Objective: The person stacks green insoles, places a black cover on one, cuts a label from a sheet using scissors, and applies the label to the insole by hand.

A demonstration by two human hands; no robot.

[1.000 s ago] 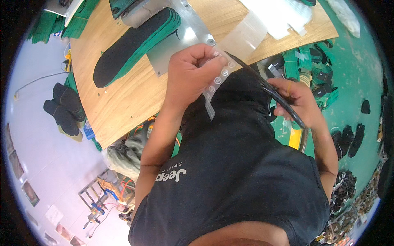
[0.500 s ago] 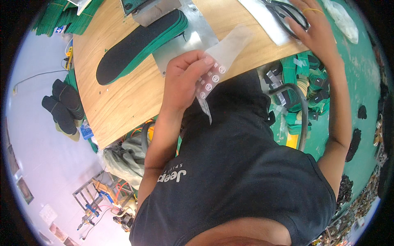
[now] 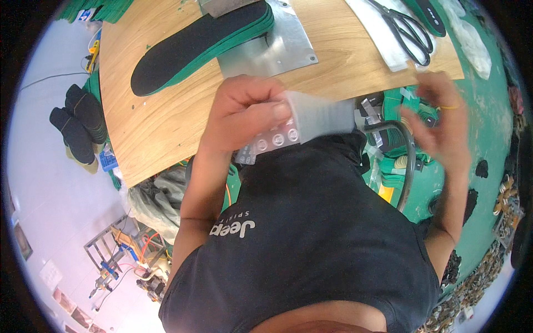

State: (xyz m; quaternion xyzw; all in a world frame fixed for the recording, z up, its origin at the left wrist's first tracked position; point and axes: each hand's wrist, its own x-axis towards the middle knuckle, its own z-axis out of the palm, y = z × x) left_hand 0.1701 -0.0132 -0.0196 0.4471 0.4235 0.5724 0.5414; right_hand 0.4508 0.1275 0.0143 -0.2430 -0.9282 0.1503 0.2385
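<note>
My left hand [image 3: 247, 114] pinches a translucent strip of film [image 3: 322, 116] printed with rows of small white round marks. The strip stretches out to the right, over the table's near edge and my lap. Off to the right, my right hand [image 3: 438, 119] is blurred by motion, its thumb and fingers apart with nothing seen between them. Black-handled scissors [image 3: 411, 41] lie beyond it on a white sheet [image 3: 377, 33]. Left of the middle, a stack of black-topped green insoles [image 3: 200, 50] rests partly over a metal plate [image 3: 288, 47].
The wooden table [image 3: 166, 122] spans the area ahead of me. A single insole [image 3: 427, 16] lies at its far right. Bundled green insoles [image 3: 394, 161] sit below the right edge, beside a dark curved tube [image 3: 410, 166]. More black insoles [image 3: 80, 122] hang off the left side.
My right hand has come away from the scissors and drawn back toward me, leaving them on the white sheet. My left hand has lowered slightly, and the film now points more to the right.
</note>
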